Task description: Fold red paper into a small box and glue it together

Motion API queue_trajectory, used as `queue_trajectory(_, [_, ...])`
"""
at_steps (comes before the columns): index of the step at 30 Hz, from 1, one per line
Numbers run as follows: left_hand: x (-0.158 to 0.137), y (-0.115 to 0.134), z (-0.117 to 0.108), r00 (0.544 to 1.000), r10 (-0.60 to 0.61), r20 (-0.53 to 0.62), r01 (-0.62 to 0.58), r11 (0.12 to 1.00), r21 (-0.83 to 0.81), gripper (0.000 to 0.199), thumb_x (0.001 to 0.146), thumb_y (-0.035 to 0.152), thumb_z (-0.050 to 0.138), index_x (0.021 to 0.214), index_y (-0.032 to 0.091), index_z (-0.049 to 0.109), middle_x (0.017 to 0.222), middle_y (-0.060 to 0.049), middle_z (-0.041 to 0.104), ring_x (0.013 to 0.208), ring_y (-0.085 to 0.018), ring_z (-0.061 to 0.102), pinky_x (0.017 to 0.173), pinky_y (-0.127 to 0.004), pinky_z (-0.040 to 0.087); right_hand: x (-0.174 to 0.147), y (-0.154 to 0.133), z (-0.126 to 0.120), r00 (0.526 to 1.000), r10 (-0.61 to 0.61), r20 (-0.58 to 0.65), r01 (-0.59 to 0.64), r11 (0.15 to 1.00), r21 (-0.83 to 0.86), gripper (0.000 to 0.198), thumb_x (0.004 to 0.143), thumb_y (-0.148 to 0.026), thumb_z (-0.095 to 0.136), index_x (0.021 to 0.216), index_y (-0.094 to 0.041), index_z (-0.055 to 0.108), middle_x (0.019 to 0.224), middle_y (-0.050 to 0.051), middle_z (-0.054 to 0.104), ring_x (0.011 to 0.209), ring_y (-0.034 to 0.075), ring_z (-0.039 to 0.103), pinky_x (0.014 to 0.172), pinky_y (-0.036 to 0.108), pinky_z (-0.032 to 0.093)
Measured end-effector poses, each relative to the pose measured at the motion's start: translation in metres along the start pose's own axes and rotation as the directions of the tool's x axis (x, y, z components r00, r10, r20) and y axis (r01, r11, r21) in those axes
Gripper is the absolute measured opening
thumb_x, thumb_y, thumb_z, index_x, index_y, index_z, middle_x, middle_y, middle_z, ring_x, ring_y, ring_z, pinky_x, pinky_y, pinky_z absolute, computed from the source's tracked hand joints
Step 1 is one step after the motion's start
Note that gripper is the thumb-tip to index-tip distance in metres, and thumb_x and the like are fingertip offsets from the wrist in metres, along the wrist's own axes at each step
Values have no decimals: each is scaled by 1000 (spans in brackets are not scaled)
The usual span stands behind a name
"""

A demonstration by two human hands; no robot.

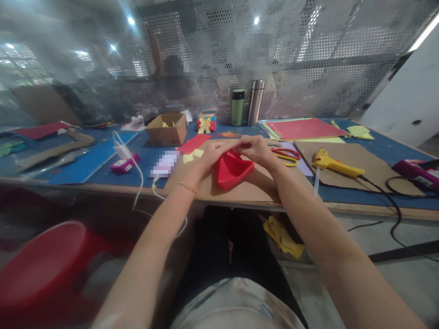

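A folded red paper box (229,172), open at the top with an angular rim, is held just above a sheet of brown cardboard (206,189). My left hand (215,154) grips its far left edge, fingers closed on the paper. From the right, my right hand (255,148) pinches the far edge of the same box, close to the left fingertips. What exactly the fingertips press together is hidden behind the paper. Scissors (286,155) with red and yellow handles lie just right of my right hand.
A yellow glue gun (338,165) with a black cord rests on cardboard at the right. Behind stand a green flask (238,107), a steel thermos (255,103), a carton (167,130) and a small gift box (206,122). Coloured sheets (305,129) lie back right; a red stool (44,260) stands lower left.
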State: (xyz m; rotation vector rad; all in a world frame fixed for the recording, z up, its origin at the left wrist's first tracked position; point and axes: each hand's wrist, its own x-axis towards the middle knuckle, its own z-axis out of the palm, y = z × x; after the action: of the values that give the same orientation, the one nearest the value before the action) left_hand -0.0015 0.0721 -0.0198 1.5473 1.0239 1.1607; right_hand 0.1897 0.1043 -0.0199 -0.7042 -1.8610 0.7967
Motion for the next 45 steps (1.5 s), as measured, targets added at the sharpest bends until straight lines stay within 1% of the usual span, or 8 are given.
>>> queue_trajectory(6, [-3, 1, 0, 998, 56, -1, -56, 998, 13, 26, 83, 37, 69, 66, 18, 62, 70, 0, 58, 64, -11, 49, 59, -26, 36, -1, -6, 1, 998, 61, -14, -60, 998, 25, 32, 67, -46, 90, 75, -18, 77, 72, 5, 73, 66, 17, 63, 63, 31, 52])
queue_trajectory(11, [2, -3, -1, 991, 132, -18, -130, 990, 60, 24, 82, 37, 68, 69, 17, 67, 74, -1, 64, 68, -12, 53, 63, -26, 38, -3, -10, -2, 991, 132, -26, -131, 991, 35, 42, 75, -59, 82, 75, -17, 73, 66, 3, 68, 59, 14, 58, 57, 28, 48])
queue_trajectory(16, [0, -2, -1, 993, 117, 2, -116, 985, 124, 30, 83, 45, 68, 70, 18, 68, 76, -2, 64, 70, -13, 52, 61, -26, 37, -4, -11, -3, 986, 168, 19, -168, 985, 21, 48, 75, -63, 80, 67, -18, 68, 60, 1, 62, 56, 12, 54, 55, 27, 44])
queue_trajectory(21, [-2, 0, -1, 990, 139, 14, -139, 983, 121, 32, 82, 47, 68, 69, 18, 65, 73, 0, 58, 68, -12, 48, 59, -25, 35, -4, -10, -1, 982, 184, 31, -185, 983, 15, 47, 71, -62, 82, 65, -19, 65, 61, 1, 63, 58, 12, 52, 56, 27, 41])
queue_trajectory(30, [1, -3, -1, 995, 88, 39, -92, 990, 111, 29, 82, 44, 67, 67, 19, 62, 71, 1, 58, 66, -12, 49, 57, -25, 34, -2, -5, -2, 981, 188, 52, -187, 982, -12, 42, 75, -56, 81, 65, -20, 63, 60, 0, 61, 57, 11, 50, 56, 27, 40])
queue_trajectory(35, [4, -6, -2, 993, 111, 40, -116, 983, 142, 30, 83, 42, 65, 64, 19, 59, 70, 0, 56, 66, -12, 49, 57, -24, 33, -2, -3, -3, 981, 182, 65, -181, 983, -28, 43, 75, -56, 82, 63, -20, 61, 58, -2, 59, 55, 11, 49, 55, 26, 40])
queue_trajectory(40, [4, -5, -1, 991, 128, 32, -130, 986, 105, 37, 82, 47, 69, 62, 20, 53, 66, 2, 49, 63, -11, 44, 55, -25, 31, -2, -4, -3, 984, 158, 77, -156, 987, -39, 42, 75, -55, 82, 64, -20, 63, 58, -1, 61, 57, 12, 50, 56, 26, 39])
queue_trajectory(45, [3, -4, -1, 994, 104, 27, -106, 986, 129, 34, 81, 45, 67, 63, 20, 53, 69, 1, 51, 65, -12, 45, 57, -25, 31, -1, -3, -2, 981, 171, 93, -168, 985, -35, 37, 77, -52, 82, 68, -19, 65, 61, 0, 64, 58, 13, 52, 58, 27, 40])
